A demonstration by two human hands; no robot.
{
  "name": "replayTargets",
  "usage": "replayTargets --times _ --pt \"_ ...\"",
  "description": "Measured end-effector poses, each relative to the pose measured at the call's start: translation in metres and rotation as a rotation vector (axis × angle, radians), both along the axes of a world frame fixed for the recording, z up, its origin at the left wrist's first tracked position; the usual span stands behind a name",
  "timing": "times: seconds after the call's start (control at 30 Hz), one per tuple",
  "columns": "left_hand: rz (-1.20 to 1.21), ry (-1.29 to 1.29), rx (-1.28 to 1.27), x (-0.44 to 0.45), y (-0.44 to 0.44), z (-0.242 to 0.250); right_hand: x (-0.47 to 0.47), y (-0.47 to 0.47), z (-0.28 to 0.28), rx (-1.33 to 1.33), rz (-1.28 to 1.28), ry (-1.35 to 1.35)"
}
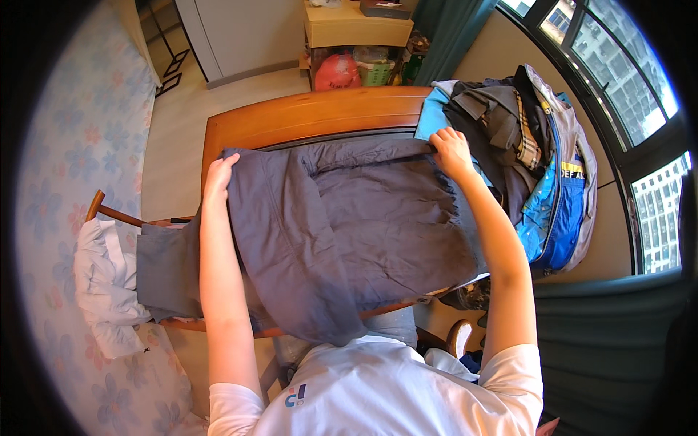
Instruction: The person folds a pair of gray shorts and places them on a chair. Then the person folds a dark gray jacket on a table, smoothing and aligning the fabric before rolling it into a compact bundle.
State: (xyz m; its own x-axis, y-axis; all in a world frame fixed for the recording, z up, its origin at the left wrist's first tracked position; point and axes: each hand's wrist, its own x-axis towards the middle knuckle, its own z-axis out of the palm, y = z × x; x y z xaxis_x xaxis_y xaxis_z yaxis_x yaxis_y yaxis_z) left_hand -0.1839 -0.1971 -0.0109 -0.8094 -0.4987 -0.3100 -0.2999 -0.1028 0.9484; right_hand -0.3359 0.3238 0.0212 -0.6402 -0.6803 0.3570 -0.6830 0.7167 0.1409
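Note:
A dark grey cloth garment (392, 218) lies spread before me, with a long fold across its left part. A gathered edge runs down its right side. My left hand (219, 175) grips its far left corner, thumb on top. At the far right edge, my right hand (451, 153) pinches the cloth with bent fingers. The near left part of the garment hangs down towards my shirt. Beneath it is a wooden piece of furniture (305, 111), mostly covered. Other folded grey cloth (169, 272) lies to the left, partly behind my left forearm.
A heap of clothes (491, 117) rises at the right by the window (616, 71). A white padded garment (103, 283) lies at the left, beside a bed with a floral cover (65, 163). Beyond stand a light wooden cabinet (357, 30) and a red plastic bag (338, 72).

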Motion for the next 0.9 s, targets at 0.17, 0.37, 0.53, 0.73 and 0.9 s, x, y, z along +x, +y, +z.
replayTargets --times 0.17,0.37,0.53,0.73,0.9 --pt "-0.013 0.038 -0.044 0.009 -0.010 -0.039 0.042 0.009 -0.009 0.040 0.011 -0.202" --pt "0.086 0.008 -0.679 0.006 0.002 -0.032 0.046 0.008 -0.015 -0.129 -0.002 -0.338" --pt "0.232 0.257 -1.434 0.012 0.049 0.009 0.029 -0.014 -0.001 -0.288 -0.345 -0.435" --pt "-0.397 -0.227 -1.328 0.028 0.087 0.004 0.040 -0.040 -0.019 -0.095 -0.531 -0.207" --pt "-0.330 -0.213 -1.342 0.039 0.085 -0.006 0.047 -0.034 -0.032 -0.021 -0.458 -0.049"
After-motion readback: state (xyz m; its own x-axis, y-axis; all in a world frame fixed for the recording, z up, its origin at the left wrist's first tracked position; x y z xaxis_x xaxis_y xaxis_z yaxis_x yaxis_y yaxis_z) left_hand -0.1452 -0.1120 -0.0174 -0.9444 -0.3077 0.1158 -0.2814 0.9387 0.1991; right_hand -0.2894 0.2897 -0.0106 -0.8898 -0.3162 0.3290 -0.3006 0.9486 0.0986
